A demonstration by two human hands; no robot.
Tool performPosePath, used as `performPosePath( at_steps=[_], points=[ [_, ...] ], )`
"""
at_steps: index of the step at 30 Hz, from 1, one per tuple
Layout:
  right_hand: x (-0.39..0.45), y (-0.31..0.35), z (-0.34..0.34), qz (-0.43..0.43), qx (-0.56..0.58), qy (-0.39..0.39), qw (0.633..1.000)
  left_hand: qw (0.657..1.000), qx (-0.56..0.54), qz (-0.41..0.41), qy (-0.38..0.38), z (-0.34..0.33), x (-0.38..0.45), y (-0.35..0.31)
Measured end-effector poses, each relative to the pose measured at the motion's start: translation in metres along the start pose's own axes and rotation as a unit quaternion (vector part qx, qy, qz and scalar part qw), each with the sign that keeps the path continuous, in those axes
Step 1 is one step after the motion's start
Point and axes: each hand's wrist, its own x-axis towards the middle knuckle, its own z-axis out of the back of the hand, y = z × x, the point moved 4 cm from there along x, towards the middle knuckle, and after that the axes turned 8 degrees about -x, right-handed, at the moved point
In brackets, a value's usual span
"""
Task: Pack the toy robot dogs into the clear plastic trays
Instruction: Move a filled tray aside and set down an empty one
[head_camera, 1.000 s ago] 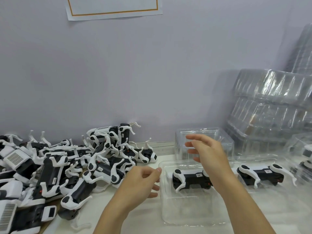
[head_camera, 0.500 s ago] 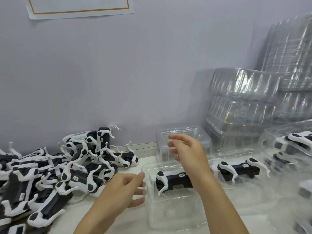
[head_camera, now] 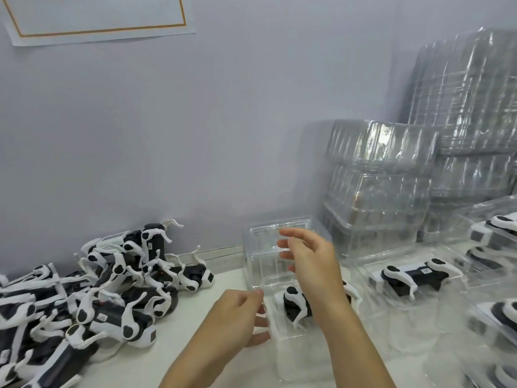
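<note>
Now left hand touches the clear tray left edge.

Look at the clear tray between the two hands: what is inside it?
One black-and-white toy dog lies inside the tray, legs toward the viewer. The right hand and its forearm cover the dog's middle and rear, so its far end is hidden.
</note>
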Motion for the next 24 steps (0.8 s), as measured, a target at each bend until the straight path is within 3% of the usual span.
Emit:
performPosePath(
  at_steps=[13,19,24],
  points=[
    [0.005,-0.010,0.019,-0.025,0.008,-0.138,0.990,1.000,-0.029,0.008,0.002,-0.041,0.002,-0.010],
    [0.006,-0.014,0.022,-0.032,0.021,-0.163,0.986,0.998,-0.020,-0.001,0.052,-0.062,-0.005,-0.020],
    [0.007,-0.017,0.023,-0.038,0.020,-0.163,0.986,1.000,-0.027,-0.006,-0.003,-0.057,0.003,-0.016]
  ],
)
